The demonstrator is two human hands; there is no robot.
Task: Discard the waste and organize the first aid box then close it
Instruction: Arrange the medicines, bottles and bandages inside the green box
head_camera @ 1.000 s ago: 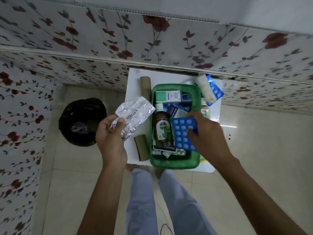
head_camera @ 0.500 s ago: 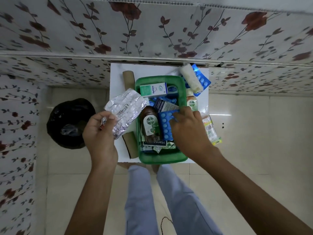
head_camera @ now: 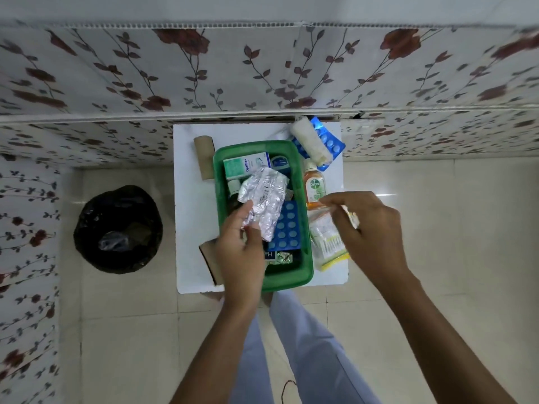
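Note:
The green first aid box (head_camera: 303, 217) stands open on a small white table (head_camera: 192, 217). My left hand (head_camera: 242, 252) holds silver foil blister strips (head_camera: 264, 199) over the box. Inside lie a blue tablet strip (head_camera: 287, 228), a teal and white carton (head_camera: 245, 167) and other packets. My right hand (head_camera: 370, 228) pinches the top of a clear plastic packet (head_camera: 326, 237) with yellow trim, lying just right of the box. A small Dettol bottle (head_camera: 314, 185) stands beside the box. No lid is in view.
Two cardboard tubes (head_camera: 204, 157) (head_camera: 211, 260) lie left of the box. A white bandage roll (head_camera: 310, 144) rests on a blue blister strip (head_camera: 332, 144) at the back right. A black-lined bin (head_camera: 118, 228) stands on the floor to the left. Floral wall panels lie behind.
My left hand carried the foil strips from left of the box to over it. My right hand left the blue tablet strip in the box and took hold of the clear packet.

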